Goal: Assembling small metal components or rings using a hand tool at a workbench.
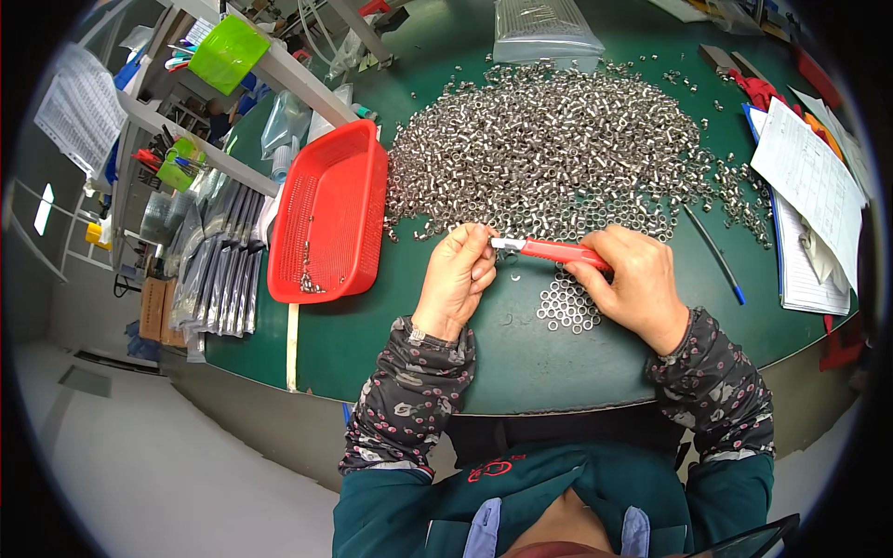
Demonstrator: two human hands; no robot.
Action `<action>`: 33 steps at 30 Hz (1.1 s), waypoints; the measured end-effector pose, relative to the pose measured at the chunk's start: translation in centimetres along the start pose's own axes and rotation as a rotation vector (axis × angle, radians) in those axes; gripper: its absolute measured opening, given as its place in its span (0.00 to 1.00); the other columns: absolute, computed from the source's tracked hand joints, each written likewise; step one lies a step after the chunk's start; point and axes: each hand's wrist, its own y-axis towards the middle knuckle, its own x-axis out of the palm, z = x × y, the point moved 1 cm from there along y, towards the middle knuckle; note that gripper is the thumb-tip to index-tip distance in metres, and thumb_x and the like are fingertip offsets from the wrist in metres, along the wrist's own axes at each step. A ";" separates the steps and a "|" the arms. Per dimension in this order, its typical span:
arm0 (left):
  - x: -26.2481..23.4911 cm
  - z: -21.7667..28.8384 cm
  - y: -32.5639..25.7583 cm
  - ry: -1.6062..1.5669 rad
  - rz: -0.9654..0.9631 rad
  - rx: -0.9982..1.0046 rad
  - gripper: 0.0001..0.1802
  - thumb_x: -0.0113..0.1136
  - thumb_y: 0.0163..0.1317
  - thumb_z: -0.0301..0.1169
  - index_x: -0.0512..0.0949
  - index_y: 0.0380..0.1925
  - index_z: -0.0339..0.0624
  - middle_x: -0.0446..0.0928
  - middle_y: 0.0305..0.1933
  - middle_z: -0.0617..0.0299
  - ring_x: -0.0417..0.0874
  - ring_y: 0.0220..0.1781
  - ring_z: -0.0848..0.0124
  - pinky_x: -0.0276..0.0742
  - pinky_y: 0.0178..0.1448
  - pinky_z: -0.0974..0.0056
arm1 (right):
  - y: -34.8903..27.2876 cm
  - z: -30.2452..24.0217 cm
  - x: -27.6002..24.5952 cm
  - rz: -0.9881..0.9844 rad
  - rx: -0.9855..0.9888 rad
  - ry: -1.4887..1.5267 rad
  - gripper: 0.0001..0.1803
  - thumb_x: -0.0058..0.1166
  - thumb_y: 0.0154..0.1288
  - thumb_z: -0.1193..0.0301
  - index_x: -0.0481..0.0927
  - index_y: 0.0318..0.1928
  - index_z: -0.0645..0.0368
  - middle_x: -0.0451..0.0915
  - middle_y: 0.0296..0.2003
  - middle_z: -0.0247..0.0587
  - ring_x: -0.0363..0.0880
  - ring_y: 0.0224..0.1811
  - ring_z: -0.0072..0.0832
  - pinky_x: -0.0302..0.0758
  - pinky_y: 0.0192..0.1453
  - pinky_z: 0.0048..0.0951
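In my right hand [637,279] is a red utility knife [558,251], its metal end pointing left. My left hand [456,279] is closed in a pinch right at the knife's tip. Whatever sits between those fingertips is small and mostly hidden. Beyond both hands spreads a large heap of small shiny metal rings or sleeves [549,130]. A smaller group of rings [567,305] lies flat on the green table [521,372], just below the knife and beside my right hand.
A red plastic basket [326,205] with a few metal pieces stands left of the heap. To the right lie a blue pen [716,256] and papers [809,177] on a clipboard. A clear plastic bag [544,28] rests behind the heap. Bagged dark parts [223,270] are stacked at far left.
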 end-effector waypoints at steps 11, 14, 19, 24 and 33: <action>-0.1 0.3 -0.1 -0.149 0.063 -0.116 0.15 0.48 0.64 0.40 0.69 0.25 0.42 0.65 0.22 0.66 0.57 0.15 0.82 0.48 0.13 0.79 | 0.4 0.1 -0.4 0.113 -0.036 0.049 0.10 0.61 0.47 0.68 0.76 0.28 0.60 0.72 0.20 0.39 0.72 0.21 0.34 0.68 0.24 0.32; -0.1 0.4 0.0 -0.172 0.088 -0.148 0.15 0.47 0.64 0.41 0.68 0.25 0.42 0.64 0.23 0.65 0.56 0.15 0.83 0.48 0.13 0.79 | 0.3 0.1 -0.3 0.109 -0.045 0.063 0.10 0.61 0.47 0.68 0.76 0.28 0.60 0.73 0.20 0.39 0.72 0.20 0.34 0.68 0.25 0.31; -0.3 0.5 0.0 -0.186 0.069 -0.156 0.16 0.46 0.64 0.42 0.68 0.26 0.42 0.64 0.23 0.65 0.56 0.15 0.82 0.47 0.13 0.78 | 0.3 0.1 -0.3 0.099 -0.023 0.066 0.10 0.61 0.47 0.68 0.76 0.27 0.60 0.72 0.19 0.39 0.72 0.20 0.35 0.68 0.24 0.32; -0.6 0.4 0.1 -0.197 0.062 -0.147 0.16 0.46 0.65 0.42 0.68 0.26 0.41 0.64 0.23 0.65 0.56 0.16 0.82 0.48 0.14 0.78 | 0.3 0.2 -0.1 0.095 -0.037 0.070 0.10 0.61 0.47 0.68 0.76 0.27 0.60 0.72 0.19 0.40 0.72 0.20 0.35 0.67 0.23 0.32; -0.2 0.6 0.0 -0.195 0.086 -0.109 0.14 0.46 0.65 0.40 0.69 0.30 0.40 0.65 0.25 0.65 0.59 0.18 0.81 0.51 0.15 0.78 | 0.2 0.2 -0.1 0.078 -0.023 0.081 0.11 0.61 0.47 0.67 0.76 0.27 0.60 0.72 0.19 0.40 0.72 0.19 0.35 0.67 0.23 0.32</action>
